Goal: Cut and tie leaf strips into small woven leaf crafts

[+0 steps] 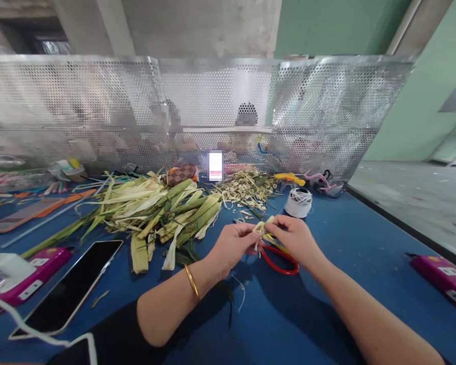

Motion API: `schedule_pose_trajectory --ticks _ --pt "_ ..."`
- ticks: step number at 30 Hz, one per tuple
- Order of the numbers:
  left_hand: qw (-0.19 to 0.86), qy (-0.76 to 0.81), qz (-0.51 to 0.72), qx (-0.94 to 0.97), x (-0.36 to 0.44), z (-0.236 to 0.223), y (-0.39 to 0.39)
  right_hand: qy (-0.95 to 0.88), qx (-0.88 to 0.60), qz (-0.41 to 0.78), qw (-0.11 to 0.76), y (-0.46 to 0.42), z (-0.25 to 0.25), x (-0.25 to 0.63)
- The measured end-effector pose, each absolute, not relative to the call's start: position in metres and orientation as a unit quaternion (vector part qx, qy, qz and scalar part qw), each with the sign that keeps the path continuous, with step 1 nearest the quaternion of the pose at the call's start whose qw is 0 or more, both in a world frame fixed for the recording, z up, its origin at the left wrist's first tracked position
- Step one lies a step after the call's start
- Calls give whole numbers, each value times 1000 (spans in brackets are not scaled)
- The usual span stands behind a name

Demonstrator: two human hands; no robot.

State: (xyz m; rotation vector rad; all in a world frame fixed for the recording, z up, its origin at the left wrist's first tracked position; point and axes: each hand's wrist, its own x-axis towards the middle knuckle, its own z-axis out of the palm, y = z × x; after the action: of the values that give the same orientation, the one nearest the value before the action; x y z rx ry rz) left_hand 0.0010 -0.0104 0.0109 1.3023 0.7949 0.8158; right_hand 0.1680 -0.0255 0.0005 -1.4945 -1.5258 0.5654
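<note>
My left hand (233, 247) and my right hand (294, 238) meet over the blue table (349, 243), both pinching a small folded piece of pale green leaf strip (261, 229) between thumbs and fingers. A gold bangle (192, 282) sits on my left wrist. Red-handled scissors (281, 259) lie on the table right under my hands. A big pile of long green and cream leaves (155, 210) lies just left of my left hand.
A heap of leaf trimmings (247, 190) and a spool of white thread (298, 202) sit beyond my hands. A dark phone (70, 289) and pink devices (30, 274) (443, 276) lie left and right. A perforated metal screen (319, 111) backs the table, with other people behind it.
</note>
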Motion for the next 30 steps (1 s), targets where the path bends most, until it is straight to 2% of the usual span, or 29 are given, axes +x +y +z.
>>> schedule_pose_trajectory --ticks 5,9,17,30 --pt "628 390 389 549 1 9 -7 -609 -552 355 446 -29 -4 160" --pt "625 405 396 537 1 7 -4 -604 -540 316 494 -35 3 155" --pt "607 392 393 569 3 7 -8 -514 -495 372 593 -36 7 144" --pt "575 423 415 564 7 -4 -8 -435 -538 436 575 -38 5 139"
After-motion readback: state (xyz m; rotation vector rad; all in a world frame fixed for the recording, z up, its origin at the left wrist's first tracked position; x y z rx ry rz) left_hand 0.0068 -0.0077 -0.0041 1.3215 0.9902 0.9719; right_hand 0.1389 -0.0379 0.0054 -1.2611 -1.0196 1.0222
